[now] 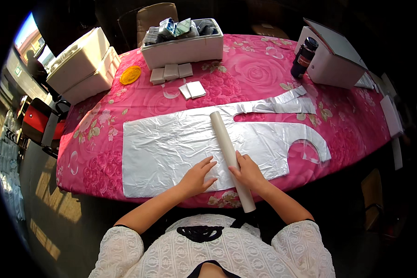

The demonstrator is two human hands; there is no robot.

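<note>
My left hand (197,178): fingers spread, at the silver sheet (167,153). My right hand (248,172) rests against the pale tube (224,139); cannot tell if gripping. Tube lies across the sheet, on the floral worktop (259,69). Beyond: white packets (196,89), filled white box (185,50).

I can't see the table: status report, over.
Right hand on pale tube. Left hand open, just left of it. Silvery sheet spread out, wrinkled. Tube lying across it.
</note>
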